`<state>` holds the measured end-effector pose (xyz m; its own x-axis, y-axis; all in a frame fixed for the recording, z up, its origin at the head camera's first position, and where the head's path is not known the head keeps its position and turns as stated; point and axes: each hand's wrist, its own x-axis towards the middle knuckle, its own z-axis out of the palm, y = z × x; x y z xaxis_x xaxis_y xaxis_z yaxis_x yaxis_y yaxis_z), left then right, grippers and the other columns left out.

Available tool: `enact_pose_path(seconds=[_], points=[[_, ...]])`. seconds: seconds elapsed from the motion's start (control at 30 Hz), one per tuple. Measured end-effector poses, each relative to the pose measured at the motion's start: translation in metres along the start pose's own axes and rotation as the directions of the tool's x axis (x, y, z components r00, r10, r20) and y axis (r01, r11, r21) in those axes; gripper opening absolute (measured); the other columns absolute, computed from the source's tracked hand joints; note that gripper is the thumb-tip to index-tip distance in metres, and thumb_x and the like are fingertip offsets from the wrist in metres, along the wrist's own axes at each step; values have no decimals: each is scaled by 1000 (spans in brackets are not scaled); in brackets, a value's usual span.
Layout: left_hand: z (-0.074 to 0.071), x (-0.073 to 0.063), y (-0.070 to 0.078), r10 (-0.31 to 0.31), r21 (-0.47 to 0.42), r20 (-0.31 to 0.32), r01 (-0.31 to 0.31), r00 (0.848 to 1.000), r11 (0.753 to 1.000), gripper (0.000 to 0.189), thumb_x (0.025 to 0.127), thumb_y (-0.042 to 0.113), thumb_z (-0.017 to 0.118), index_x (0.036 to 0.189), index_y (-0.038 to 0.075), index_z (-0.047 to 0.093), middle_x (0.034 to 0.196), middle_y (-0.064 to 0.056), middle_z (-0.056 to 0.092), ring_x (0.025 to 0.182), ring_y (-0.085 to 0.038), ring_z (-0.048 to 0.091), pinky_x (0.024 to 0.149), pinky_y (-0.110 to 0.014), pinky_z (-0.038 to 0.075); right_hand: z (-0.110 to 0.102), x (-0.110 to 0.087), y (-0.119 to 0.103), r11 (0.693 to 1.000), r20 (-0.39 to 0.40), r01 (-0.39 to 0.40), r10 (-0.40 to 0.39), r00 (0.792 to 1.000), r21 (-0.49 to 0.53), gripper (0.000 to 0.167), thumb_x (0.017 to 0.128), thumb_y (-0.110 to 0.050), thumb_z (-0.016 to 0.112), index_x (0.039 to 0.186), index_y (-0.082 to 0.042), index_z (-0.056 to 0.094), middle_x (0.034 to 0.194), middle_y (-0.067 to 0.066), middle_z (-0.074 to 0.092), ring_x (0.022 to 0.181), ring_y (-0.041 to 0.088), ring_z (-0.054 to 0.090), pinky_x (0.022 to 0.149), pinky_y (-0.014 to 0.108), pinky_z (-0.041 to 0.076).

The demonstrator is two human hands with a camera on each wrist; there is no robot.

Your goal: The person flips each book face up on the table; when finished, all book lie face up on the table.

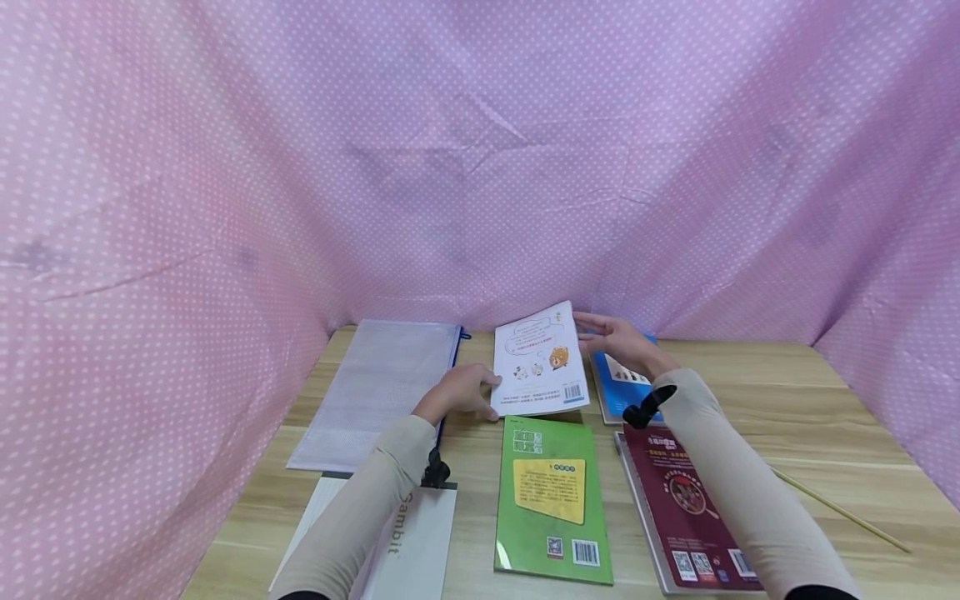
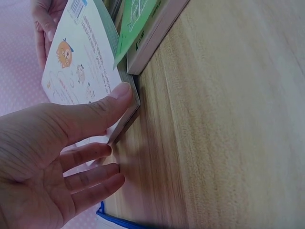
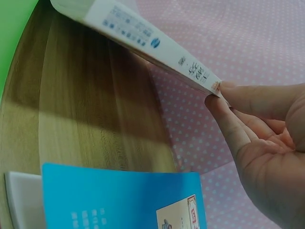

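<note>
A white book (image 1: 536, 362) with small cartoon animals on its cover lies at the back middle, its right side raised off the table. My right hand (image 1: 618, 343) pinches the end of its spine (image 3: 157, 45) between thumb and fingertips, as the right wrist view shows. At the opposite edge is my left hand (image 1: 461, 392). Its thumb (image 2: 107, 107) rests against the page edge, and the other fingers are loosely extended beside the lower corner. A green book (image 1: 551, 500) lies just in front of the white one.
A blue book (image 1: 618, 396) lies under the right forearm, with a maroon book (image 1: 678, 508) in front of it. To the left are a mesh zip pouch (image 1: 360, 392) and a white box-like item marked Gambit (image 1: 423, 542). A thin stick (image 1: 840, 510) lies at right; pink cloth (image 1: 480, 167) hangs behind.
</note>
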<state>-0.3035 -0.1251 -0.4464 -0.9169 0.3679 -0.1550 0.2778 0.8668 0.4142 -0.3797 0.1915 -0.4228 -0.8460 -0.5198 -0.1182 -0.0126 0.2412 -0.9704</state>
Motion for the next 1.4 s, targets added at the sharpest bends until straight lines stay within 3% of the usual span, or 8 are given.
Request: enact_pose_path(seconds=[0.43, 0.57, 0.93, 1.4], points=[[-1, 0, 4, -23, 4, 6, 23, 1000, 1000, 71, 74, 28, 92, 137, 10, 64, 144, -6, 62, 129, -24, 57, 111, -41, 46, -3, 3, -4, 999, 24, 37, -37, 999, 31, 71, 100, -1, 59, 162, -9, 25, 168, 15, 28, 153, 38, 30, 126, 56, 25], [-2, 1, 3, -21, 10, 17, 21, 1000, 1000, 72, 74, 29, 92, 138, 11, 63, 145, -6, 61, 135, -27, 54, 115, -43, 44, -3, 5, -5, 999, 22, 39, -39, 999, 21, 71, 100, -2, 60, 162, -10, 26, 167, 14, 29, 153, 38, 29, 126, 56, 24], [-3, 0, 4, -2, 18, 23, 2, 1000, 1000, 73, 73, 32, 92, 138, 12, 63, 145, -6, 61, 135, -27, 55, 115, -44, 43, -1, 2, -13, 999, 31, 43, -44, 999, 32, 70, 101, -3, 60, 162, -10, 26, 167, 15, 29, 153, 39, 28, 127, 58, 17], [-2, 4, 2, -7, 14, 13, 7, 1000, 1000, 74, 71, 32, 93, 136, 12, 64, 144, -5, 62, 133, -26, 56, 113, -43, 45, 1, 1, -19, 999, 15, 35, -35, 999, 29, 70, 100, -2, 60, 162, -9, 27, 167, 15, 30, 153, 38, 30, 127, 57, 20]])
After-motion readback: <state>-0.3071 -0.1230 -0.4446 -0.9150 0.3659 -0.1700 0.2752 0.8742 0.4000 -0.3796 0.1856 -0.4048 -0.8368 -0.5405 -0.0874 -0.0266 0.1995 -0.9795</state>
